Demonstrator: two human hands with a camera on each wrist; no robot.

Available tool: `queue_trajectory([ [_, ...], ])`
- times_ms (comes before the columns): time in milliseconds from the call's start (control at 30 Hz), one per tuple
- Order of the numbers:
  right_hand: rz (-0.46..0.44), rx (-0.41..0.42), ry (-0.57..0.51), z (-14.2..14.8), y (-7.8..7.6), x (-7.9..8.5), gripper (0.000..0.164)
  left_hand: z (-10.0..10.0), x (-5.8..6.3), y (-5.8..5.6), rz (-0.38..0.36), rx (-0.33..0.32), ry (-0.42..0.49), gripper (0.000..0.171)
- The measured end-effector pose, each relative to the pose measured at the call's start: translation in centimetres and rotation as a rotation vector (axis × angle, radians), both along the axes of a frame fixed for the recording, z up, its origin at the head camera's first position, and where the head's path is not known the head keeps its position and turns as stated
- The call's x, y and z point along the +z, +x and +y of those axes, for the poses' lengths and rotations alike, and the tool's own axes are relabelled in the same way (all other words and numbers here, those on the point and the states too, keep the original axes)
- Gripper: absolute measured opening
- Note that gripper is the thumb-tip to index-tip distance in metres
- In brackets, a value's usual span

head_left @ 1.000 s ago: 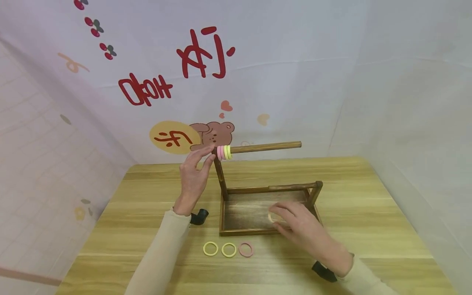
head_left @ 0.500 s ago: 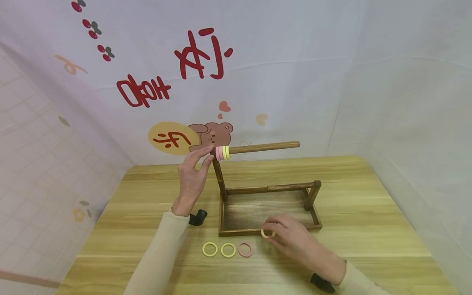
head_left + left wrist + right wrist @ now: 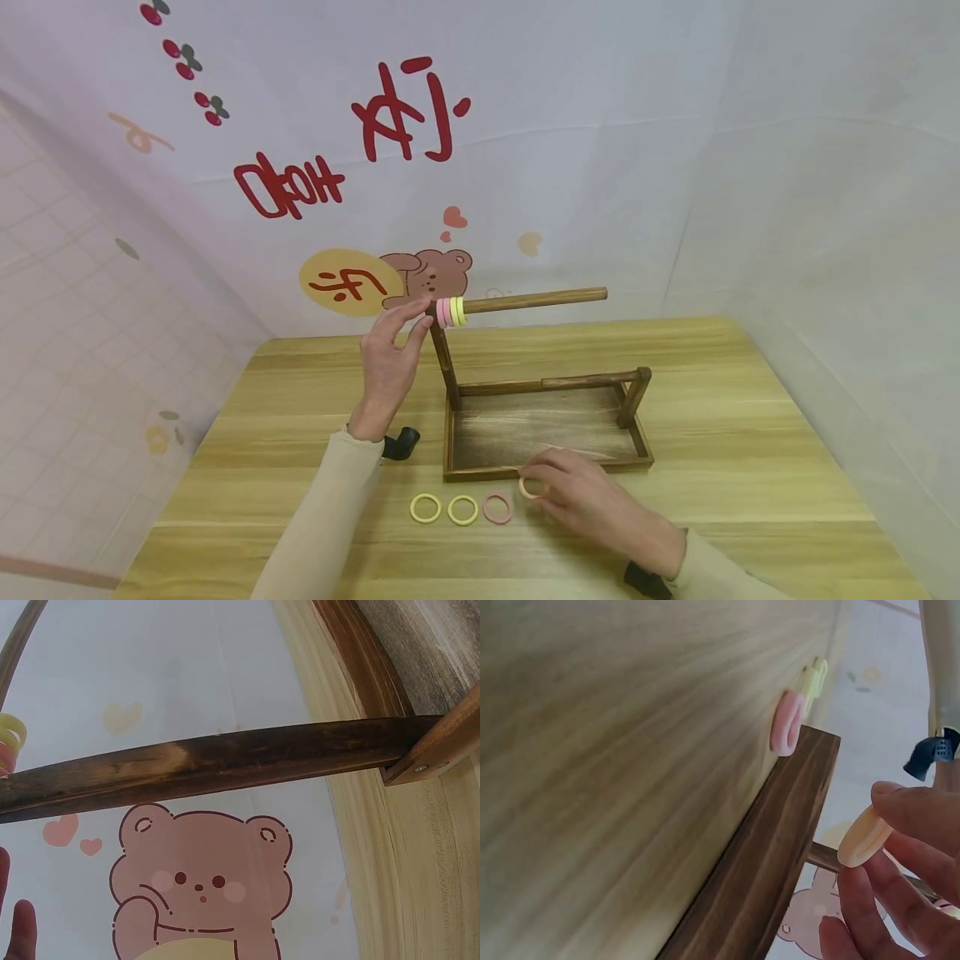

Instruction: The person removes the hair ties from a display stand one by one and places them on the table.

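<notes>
My left hand (image 3: 390,358) is raised at the upper corner of a dark wooden stand (image 3: 446,367), thumb and forefinger pinching the top of its tall post. Right beside those fingertips, pink and yellow rings (image 3: 452,312) sit side by side on the upper rod (image 3: 536,300). Low in front of the stand's tray, my right hand (image 3: 592,508) pinches a pale orange ring (image 3: 864,838) between thumb and fingers. To its left on the table lie two yellow rings (image 3: 462,510) and a pink ring (image 3: 497,507) in a row.
The stand's shallow tray (image 3: 551,471) has raised edges, a lower rod (image 3: 592,381) and a short post (image 3: 634,400) at the right. The upper rod's right end is free. Behind the wooden table (image 3: 720,392) hangs a printed white cloth (image 3: 585,150).
My right hand has brought the pale orange ring from over the tray forward and left, past its front edge. The left hand stays at the post top; the head view shifts slightly.
</notes>
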State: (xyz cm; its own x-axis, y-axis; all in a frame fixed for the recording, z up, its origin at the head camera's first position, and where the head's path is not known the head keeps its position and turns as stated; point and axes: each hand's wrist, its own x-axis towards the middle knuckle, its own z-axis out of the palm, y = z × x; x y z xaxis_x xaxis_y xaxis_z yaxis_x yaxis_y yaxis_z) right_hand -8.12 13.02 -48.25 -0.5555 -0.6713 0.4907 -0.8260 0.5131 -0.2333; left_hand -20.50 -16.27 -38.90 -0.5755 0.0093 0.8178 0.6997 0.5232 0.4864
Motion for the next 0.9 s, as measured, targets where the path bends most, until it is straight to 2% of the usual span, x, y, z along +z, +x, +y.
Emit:
queue_trajectory([
  [300,-0.038,0.029,0.051,-0.7,-0.2,-0.9,0.041,0.1,0.1,0.0,0.006,-0.002,0.001,0.025],
  [700,-0.08,0.044,0.076,-1.0,0.4,-1.4,0.038,0.1,-0.2,-0.2,0.023,-0.014,0.018,0.026],
  [900,-0.123,0.025,0.109,-1.0,0.6,-1.7,0.032,0.0,-0.1,-0.1,0.016,-0.003,0.008,0.025],
])
